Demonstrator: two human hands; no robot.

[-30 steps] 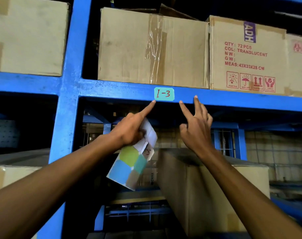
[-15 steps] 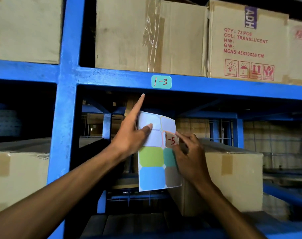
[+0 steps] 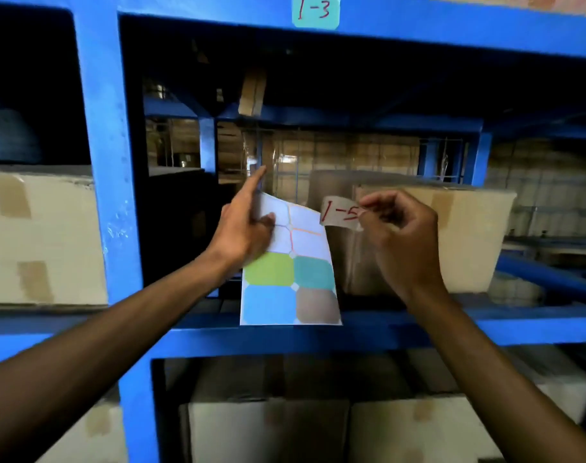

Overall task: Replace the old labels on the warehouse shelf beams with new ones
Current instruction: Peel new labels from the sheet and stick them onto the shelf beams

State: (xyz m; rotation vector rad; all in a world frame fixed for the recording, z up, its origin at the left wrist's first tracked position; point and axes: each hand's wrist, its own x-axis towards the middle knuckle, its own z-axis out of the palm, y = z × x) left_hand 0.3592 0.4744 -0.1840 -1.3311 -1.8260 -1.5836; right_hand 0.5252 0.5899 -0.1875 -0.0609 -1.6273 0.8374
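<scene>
The left hand (image 3: 243,228) grips a white sticker sheet with coloured octagonal labels (image 3: 290,272) by its upper left edge, thumb pressed on the front, forefinger straight and pointing up. Just right of it, the right hand (image 3: 400,238) pinches a curled pale label marked "1-5" in red (image 3: 340,213), clear of the sheet. Behind stands a brown cardboard box (image 3: 468,242). Above, a teal label reading "I-3" (image 3: 315,11) sits on the blue steel shelf beam (image 3: 452,28).

My right hand (image 3: 400,235) covers the right end of the peeled label (image 3: 340,213) so its writing stops partway, my left hand (image 3: 243,228) hides the sticker sheet's (image 3: 290,282) left edge, the frame's top clips the teal label (image 3: 315,11), and the lower cartons (image 3: 268,426) are blurred.
</scene>
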